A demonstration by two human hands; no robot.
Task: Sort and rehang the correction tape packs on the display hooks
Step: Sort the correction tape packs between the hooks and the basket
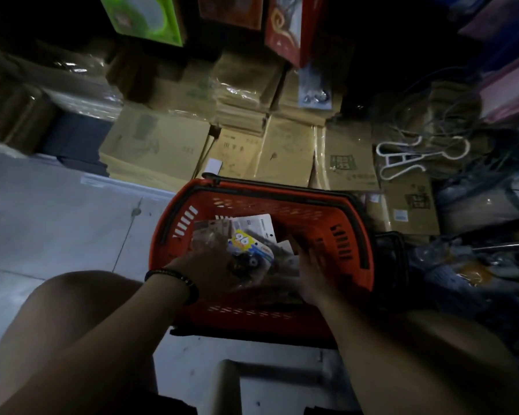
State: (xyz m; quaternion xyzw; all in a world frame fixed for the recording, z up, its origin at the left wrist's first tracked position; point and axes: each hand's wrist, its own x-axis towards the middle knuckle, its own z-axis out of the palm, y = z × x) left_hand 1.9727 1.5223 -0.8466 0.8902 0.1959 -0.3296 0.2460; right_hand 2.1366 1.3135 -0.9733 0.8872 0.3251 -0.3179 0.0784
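We crouch on the pale floor [57, 211] over the orange basket [351, 235], where the correction tape packs [253, 245] lie jumbled. We judge the job now is to gather them by kind, lifting each by its card top so the hang hole stays free. Our right hand [310, 272] reaches in with its fingers fairly straight, but it is too dim and blurred to tell whether our left hand [206, 272] grips a pack, and no display hooks show.
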